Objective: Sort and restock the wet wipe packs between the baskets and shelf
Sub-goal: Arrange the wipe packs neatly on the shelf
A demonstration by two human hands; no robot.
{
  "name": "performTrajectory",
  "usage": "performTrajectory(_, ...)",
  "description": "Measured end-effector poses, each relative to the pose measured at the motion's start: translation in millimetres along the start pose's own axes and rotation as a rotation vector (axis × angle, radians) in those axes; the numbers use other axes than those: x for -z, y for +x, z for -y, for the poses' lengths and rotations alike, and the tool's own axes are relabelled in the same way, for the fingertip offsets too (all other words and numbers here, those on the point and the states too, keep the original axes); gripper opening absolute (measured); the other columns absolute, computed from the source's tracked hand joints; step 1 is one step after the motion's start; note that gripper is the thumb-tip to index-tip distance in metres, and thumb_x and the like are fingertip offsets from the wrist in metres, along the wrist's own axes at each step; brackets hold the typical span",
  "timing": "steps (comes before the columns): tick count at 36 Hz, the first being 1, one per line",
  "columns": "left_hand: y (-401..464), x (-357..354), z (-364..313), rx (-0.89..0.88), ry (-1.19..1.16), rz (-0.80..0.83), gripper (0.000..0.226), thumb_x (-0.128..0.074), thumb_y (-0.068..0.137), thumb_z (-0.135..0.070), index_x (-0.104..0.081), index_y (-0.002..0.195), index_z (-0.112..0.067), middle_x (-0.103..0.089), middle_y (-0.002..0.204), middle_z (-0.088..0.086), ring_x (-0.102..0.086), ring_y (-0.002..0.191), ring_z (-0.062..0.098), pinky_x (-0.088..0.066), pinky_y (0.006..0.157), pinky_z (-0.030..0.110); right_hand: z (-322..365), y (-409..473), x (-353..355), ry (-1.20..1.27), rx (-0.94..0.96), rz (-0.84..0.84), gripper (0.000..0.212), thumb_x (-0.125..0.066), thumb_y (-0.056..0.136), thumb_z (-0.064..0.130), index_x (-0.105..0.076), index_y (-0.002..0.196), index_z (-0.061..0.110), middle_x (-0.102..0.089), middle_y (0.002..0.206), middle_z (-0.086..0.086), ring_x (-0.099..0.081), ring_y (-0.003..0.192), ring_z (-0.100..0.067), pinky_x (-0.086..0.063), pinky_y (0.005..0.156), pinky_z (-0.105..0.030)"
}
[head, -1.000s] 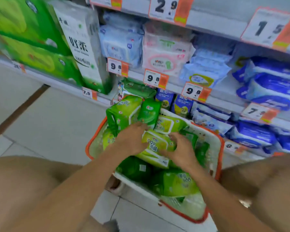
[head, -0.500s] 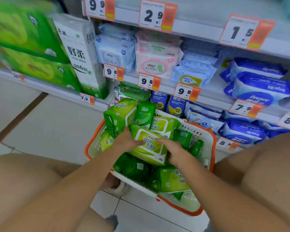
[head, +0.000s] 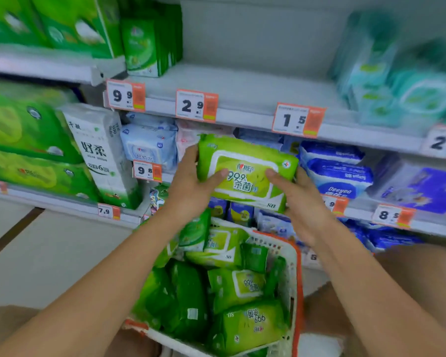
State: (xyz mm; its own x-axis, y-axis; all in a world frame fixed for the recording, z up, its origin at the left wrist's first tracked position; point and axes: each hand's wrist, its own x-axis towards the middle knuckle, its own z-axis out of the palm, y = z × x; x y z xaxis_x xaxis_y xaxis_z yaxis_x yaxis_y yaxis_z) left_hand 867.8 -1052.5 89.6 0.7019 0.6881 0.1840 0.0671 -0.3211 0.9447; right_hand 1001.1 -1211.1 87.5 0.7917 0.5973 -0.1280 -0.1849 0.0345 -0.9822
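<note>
Head view: both hands, left (head: pixel 188 186) and right (head: pixel 303 202), pinch a green wipe pack (head: pixel 245 171) above the basket (head: pixel 295 279). Blue packs (head: pixel 337 171) crowd the shelf (head: pixel 242 91) behind.

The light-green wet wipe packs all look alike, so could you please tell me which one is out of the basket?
The light-green wet wipe pack held between the left hand and right hand, raised before the shelf; the others lie in the orange-rimmed basket.

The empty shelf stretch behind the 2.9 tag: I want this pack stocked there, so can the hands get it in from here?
Probably yes. Both hands, left hand and right hand, hold the green wipe pack just below that bare shelf, with nothing between.
</note>
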Motion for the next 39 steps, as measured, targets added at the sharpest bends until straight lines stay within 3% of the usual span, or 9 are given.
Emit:
performTrajectory(4, 38, -26, -63, -0.175, 0.020, 0.067, 0.058, -0.075, 0.086, -0.021, -0.048, 0.137, -0.023, -0.060, 0.130, -0.006, -0.059, 0.116, 0.009, -0.046, 0.103, 0.029, 62, 15, 26, -0.094, 0.118, -0.061, 0.036, -0.068, 0.093, 0.030, -0.061, 0.127, 0.021, -0.074, 0.115, 0.002, -0.072, 0.104, -0.019, -0.056, 0.090, -0.041)
performTrajectory(7, 53, -39, -92, -0.262, 0.022, 0.079, 0.052, -0.074, 0.086, -0.016, -0.049, 0.129, -0.029, -0.062, 0.123, -0.006, -0.061, 0.103, -0.006, -0.048, 0.094, 0.016, 90, 18, 43, -0.108, 0.161, -0.073, 0.037, -0.067, 0.094, 0.030, -0.060, 0.128, 0.019, -0.074, 0.115, 0.001, -0.072, 0.102, -0.019, -0.059, 0.086, -0.040)
performTrajectory(10, 73, -44, -116, -0.337, 0.029, 0.082, 0.056, -0.075, 0.085, -0.018, -0.050, 0.134, -0.024, -0.063, 0.125, -0.001, -0.062, 0.110, 0.011, -0.050, 0.097, 0.029, 115, 25, 56, -0.095, 0.239, -0.062, 0.037, -0.067, 0.094, 0.027, -0.059, 0.128, 0.017, -0.073, 0.116, -0.002, -0.071, 0.105, -0.023, -0.058, 0.089, -0.049)
performTrajectory(19, 182, -62, -132, -0.251, 0.236, 0.127, 0.074, -0.074, 0.083, -0.029, -0.035, 0.144, -0.019, -0.060, 0.128, -0.001, -0.059, 0.118, 0.026, -0.045, 0.105, 0.045, 171, 123, 59, -0.358, 0.436, -0.136, 0.035, -0.072, 0.090, 0.017, -0.054, 0.121, 0.013, -0.068, 0.113, 0.000, -0.067, 0.104, -0.017, -0.052, 0.100, -0.045)
performTrajectory(21, 200, -69, -121, -0.181, 0.301, 0.202, 0.080, -0.073, 0.080, -0.036, -0.031, 0.147, -0.023, -0.058, 0.134, 0.004, -0.057, 0.121, 0.029, -0.044, 0.106, 0.045, 170, 144, 61, -0.471, 0.402, -0.168, 0.047, -0.078, 0.085, 0.015, -0.051, 0.123, 0.014, -0.065, 0.114, -0.001, -0.064, 0.103, -0.019, -0.052, 0.099, -0.041)
performTrajectory(25, 221, -78, -97, -0.099, 0.530, 0.360, 0.084, -0.069, 0.090, -0.027, -0.014, 0.154, -0.031, -0.057, 0.135, 0.004, -0.056, 0.121, 0.027, -0.043, 0.103, 0.034, 173, 173, 59, -0.874, 0.393, -0.217, 0.112, -0.093, 0.065, 0.018, -0.024, 0.154, 0.018, -0.040, 0.147, -0.012, -0.048, 0.128, -0.028, -0.041, 0.097, -0.024)
performTrajectory(29, 249, -80, -89, -0.077, 0.741, 0.423, 0.098, -0.067, 0.089, -0.043, 0.006, 0.153, -0.041, -0.061, 0.129, 0.003, -0.058, 0.117, 0.029, -0.044, 0.099, 0.033, 171, 201, 53, -1.379, 0.445, -0.229, 0.110, -0.093, 0.062, 0.036, -0.030, 0.151, 0.039, -0.006, 0.162, -0.013, -0.027, 0.142, -0.044, -0.026, 0.116, -0.040)
performTrajectory(34, 274, -73, -80, -0.014, 1.036, 0.543, 0.087, -0.052, 0.093, -0.058, 0.004, 0.156, -0.036, -0.036, 0.157, 0.006, -0.041, 0.137, 0.028, -0.034, 0.110, 0.031, 175, 243, 53, -1.674, 0.486, -0.298, 0.097, -0.081, 0.072, 0.053, -0.028, 0.151, 0.041, -0.036, 0.155, 0.001, -0.018, 0.147, -0.041, -0.016, 0.118, -0.054)
performTrajectory(39, 292, -76, -79, 0.001, 1.283, 0.662, 0.081, -0.029, 0.090, -0.075, -0.005, 0.157, -0.036, -0.004, 0.166, -0.003, -0.011, 0.152, 0.020, -0.009, 0.123, 0.038, 189, 293, 46, -1.776, 0.464, -0.292, 0.092, -0.085, 0.071, 0.046, -0.038, 0.148, 0.025, -0.048, 0.146, -0.005, -0.038, 0.138, -0.029, -0.027, 0.115, -0.038)
